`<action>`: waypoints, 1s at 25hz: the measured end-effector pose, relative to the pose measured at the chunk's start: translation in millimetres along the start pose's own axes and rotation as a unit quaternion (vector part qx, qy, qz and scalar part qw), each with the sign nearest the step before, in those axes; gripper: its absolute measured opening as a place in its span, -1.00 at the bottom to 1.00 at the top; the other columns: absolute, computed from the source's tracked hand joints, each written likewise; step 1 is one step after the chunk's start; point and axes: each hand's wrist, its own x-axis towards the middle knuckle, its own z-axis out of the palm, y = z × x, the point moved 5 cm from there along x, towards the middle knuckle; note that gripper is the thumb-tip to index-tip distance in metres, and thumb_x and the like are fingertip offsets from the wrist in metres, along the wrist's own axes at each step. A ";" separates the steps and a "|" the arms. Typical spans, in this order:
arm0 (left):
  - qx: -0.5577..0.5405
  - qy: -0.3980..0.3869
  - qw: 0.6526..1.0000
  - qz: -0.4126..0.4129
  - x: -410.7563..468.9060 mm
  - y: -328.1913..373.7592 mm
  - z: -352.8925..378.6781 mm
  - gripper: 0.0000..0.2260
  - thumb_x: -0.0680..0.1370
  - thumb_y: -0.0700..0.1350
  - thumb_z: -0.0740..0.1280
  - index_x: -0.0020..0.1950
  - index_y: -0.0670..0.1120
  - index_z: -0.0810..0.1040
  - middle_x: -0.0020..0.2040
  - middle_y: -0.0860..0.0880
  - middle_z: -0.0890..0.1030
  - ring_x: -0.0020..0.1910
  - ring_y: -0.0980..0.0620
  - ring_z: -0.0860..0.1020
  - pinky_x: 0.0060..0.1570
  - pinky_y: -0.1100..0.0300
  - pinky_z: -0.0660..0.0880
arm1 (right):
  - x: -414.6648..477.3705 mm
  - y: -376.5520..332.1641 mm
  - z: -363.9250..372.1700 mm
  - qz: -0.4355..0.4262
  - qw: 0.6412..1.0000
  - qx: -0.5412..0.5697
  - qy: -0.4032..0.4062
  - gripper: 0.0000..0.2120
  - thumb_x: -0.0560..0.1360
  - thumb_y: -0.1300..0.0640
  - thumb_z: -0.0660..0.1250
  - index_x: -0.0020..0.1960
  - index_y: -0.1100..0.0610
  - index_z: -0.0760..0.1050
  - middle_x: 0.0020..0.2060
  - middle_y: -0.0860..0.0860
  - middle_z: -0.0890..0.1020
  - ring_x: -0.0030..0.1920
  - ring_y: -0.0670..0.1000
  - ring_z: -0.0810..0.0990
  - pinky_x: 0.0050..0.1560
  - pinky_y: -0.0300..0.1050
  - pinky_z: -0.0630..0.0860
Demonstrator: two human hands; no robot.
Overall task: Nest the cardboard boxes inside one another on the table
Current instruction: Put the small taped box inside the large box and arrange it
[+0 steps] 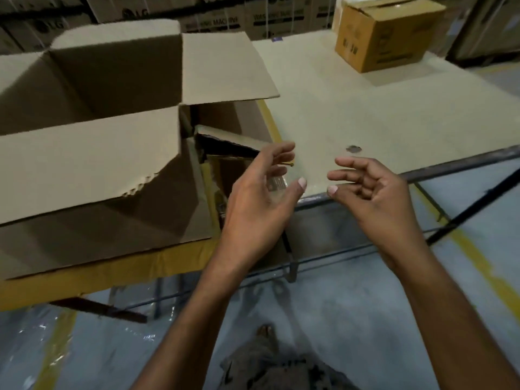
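Observation:
A large cardboard box (92, 164) stands on the left of the table (365, 114) with its top flaps spread open. Behind its right flap, part of a smaller box (225, 142) shows inside a bigger one. At the table's far right corner sits a small brown box (385, 32) with its top flaps down. My left hand (259, 192) hovers just right of the large box, fingers relaxed, holding nothing. My right hand (368, 190) floats over the table's front edge, fingers loosely curled, also holding nothing. The palms face each other a short gap apart.
Stacked printed cartons (213, 12) line the back wall. The table's metal frame (455, 164) runs along its front edge, with bars beneath. Below is a grey floor with yellow lines (484, 271). A small dark spot (353, 149) marks the tabletop.

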 end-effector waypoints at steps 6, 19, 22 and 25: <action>-0.006 -0.066 0.998 -0.022 33.9 -39.8 95.0 -0.50 0.57 -0.07 0.47 0.48 0.11 0.43 0.32 0.16 0.58 0.25 0.20 0.56 0.13 0.24 0.53 | 11.8 47.5 -45.6 0.060 0.993 -0.034 0.100 -0.60 0.49 0.38 0.47 0.25 0.07 0.57 0.01 -0.01 0.72 -0.06 -0.15 0.69 0.02 -0.32 0.58; 0.111 -0.189 0.975 0.044 117.9 -43.0 289.1 -0.40 0.57 0.00 0.43 0.57 0.00 0.31 0.47 0.05 0.46 0.42 0.06 0.44 0.37 -0.03 0.45 | 69.8 134.1 -191.5 0.134 0.959 -0.065 0.242 -0.56 0.52 0.35 0.45 0.33 0.05 0.55 0.05 -0.06 0.70 -0.01 -0.15 0.70 0.07 -0.29 0.60; 0.093 -0.182 0.979 0.020 139.5 -30.8 350.7 -0.40 0.58 0.00 0.43 0.57 0.02 0.31 0.46 0.06 0.46 0.41 0.07 0.43 0.37 -0.01 0.43 | 105.2 149.6 -250.1 0.132 0.964 -0.059 0.221 -0.57 0.52 0.36 0.45 0.31 0.03 0.55 0.03 -0.06 0.71 -0.03 -0.15 0.69 0.02 -0.31 0.59; 0.074 -0.156 0.985 -0.003 158.8 -16.9 407.4 -0.42 0.58 -0.02 0.44 0.56 0.02 0.33 0.45 0.07 0.47 0.39 0.10 0.43 0.36 -0.02 0.45 | 143.3 155.1 -307.3 0.118 0.973 -0.075 0.186 -0.59 0.52 0.35 0.45 0.29 0.02 0.55 0.01 -0.08 0.71 -0.02 -0.16 0.69 0.02 -0.31 0.57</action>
